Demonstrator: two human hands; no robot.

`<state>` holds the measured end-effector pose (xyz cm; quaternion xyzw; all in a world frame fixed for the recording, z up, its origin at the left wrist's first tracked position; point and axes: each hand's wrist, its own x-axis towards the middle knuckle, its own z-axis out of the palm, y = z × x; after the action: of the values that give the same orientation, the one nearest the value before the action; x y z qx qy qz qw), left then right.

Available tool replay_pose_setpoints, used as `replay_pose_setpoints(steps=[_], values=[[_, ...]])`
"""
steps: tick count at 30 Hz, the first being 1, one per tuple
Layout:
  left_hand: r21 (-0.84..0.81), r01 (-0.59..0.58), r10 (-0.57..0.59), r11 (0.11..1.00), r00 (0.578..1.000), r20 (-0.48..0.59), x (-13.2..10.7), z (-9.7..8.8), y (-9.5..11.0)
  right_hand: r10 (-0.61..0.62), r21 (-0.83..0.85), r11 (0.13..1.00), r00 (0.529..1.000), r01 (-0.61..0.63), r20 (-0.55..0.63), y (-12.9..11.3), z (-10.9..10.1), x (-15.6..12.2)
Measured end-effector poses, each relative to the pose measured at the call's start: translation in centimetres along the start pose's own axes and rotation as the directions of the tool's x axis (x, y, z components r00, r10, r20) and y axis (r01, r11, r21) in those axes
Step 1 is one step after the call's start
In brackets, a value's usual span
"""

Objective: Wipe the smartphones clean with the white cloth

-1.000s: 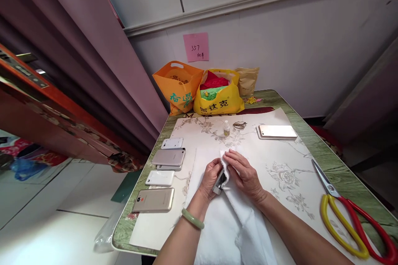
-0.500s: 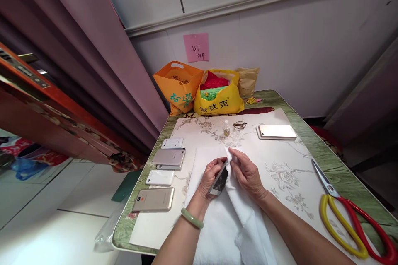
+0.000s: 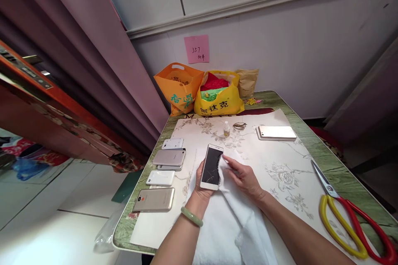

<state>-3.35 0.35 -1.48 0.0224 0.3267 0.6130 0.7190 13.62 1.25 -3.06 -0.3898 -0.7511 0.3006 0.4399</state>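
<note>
Two hands meet at one white-framed phone (image 3: 212, 167), which we see lying screen up in the left hand (image 3: 199, 184), over a white cloth (image 3: 217, 225) on the table (image 3: 124, 232). We note its long axis: it runs away from the wearer, the far end leaning slightly right. Left fingers cup the phone from beneath and along its left edge, making this the nearer hand; those below are hidden from us. To the phone's right, the right hand (image 3: 248, 179) grasps a raised fold of the cloth, whose edge lies along the phone's right side; the forefinger reaches that side, though we cannot tell whether it presses the glass. Counting outward, we find five phones at left: one small white phone (image 3: 172, 144), one pinkish phone (image 3: 168, 157) over one silver phone (image 3: 169, 168), one plain white phone (image 3: 160, 178) and one gold phone (image 3: 154, 200). At right we count two, a pale gold phone (image 3: 277, 132) stacked on a lower phone (image 3: 258, 134). We add one pair of scissors (image 3: 329, 189), one bottle (image 3: 226, 131), one pair of glasses (image 3: 239, 126), two bags, orange bag (image 3: 178, 91) and yellow bag (image 3: 222, 102), and one tan packet (image 3: 247, 83).
</note>
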Motion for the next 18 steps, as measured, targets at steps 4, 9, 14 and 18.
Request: replay_pose_setpoints(steps=[4, 9, 14, 18], values=[[-0.037, 0.003, -0.003, 0.999, 1.0, -0.013, 0.4, -0.4, 0.0, -0.18, -0.049, 0.981, 0.971, 0.189, 0.158, -1.0, -0.2, -0.2], [-0.025, -0.022, 0.023, 0.999, 0.999, 0.031, 0.8, 0.1, -0.2, -0.321, -0.033, 0.941, 0.922, 0.336, 0.215, -2.6, -0.7, -0.2], [0.132, -0.023, 0.016, 0.991, 0.999, 0.049, 0.6, 0.7, -0.8, -0.184, 0.159, 0.974, 0.975, 0.164, 0.121, -3.2, -1.3, 0.0], [0.2, -0.162, 0.151, 0.966, 0.986, 0.072, 0.4, 1.1, -1.2, 0.014, 0.222, 0.975, 0.985, 0.024, -0.171, -2.6, -1.3, 0.0]])
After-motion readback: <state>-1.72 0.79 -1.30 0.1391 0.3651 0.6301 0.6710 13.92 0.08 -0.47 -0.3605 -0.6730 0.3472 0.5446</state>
